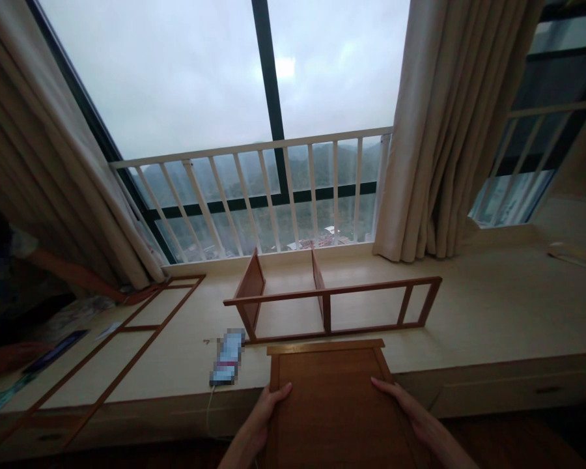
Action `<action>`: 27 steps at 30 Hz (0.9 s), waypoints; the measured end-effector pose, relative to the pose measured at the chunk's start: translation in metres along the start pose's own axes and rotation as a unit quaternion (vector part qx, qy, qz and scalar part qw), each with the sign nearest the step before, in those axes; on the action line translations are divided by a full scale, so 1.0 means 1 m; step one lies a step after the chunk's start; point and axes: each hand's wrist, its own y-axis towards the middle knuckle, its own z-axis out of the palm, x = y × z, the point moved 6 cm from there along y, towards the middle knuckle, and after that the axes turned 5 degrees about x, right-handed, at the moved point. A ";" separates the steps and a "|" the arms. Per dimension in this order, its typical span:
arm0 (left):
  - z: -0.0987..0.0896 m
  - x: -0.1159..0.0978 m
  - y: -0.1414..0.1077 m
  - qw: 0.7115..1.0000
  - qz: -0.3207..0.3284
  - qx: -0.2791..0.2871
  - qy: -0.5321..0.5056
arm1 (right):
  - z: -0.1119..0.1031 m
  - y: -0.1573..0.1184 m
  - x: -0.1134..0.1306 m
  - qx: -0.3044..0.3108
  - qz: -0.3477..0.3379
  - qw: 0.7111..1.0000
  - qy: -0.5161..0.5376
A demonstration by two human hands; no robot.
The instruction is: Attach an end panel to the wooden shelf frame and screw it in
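Observation:
Between my two hands is a brown wooden panel [329, 404] with a raised strip along its far edge. My left hand [260, 420] grips its left side, the thumb lying on the top face. On the opposite side my right hand [413, 417] holds the edge the same way; the fingers of both hands are hidden beneath. Just beyond the panel, a partly assembled wooden frame [326, 312] with two upright boards rests on the pale window ledge. The panel's near end runs out of view at the bottom.
A second wooden ladder-like frame [141, 327] lies on the ledge [493, 306] at left. Near it is a phone [228, 357] with a cable. Another person's arm [85, 273] reaches in from the left. White railing [273, 195] and curtains [424, 130] stand behind.

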 end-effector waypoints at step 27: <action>-0.005 0.001 0.011 0.998 0.025 0.003 0.054 | -0.010 0.013 -0.008 0.023 0.006 0.999 0.022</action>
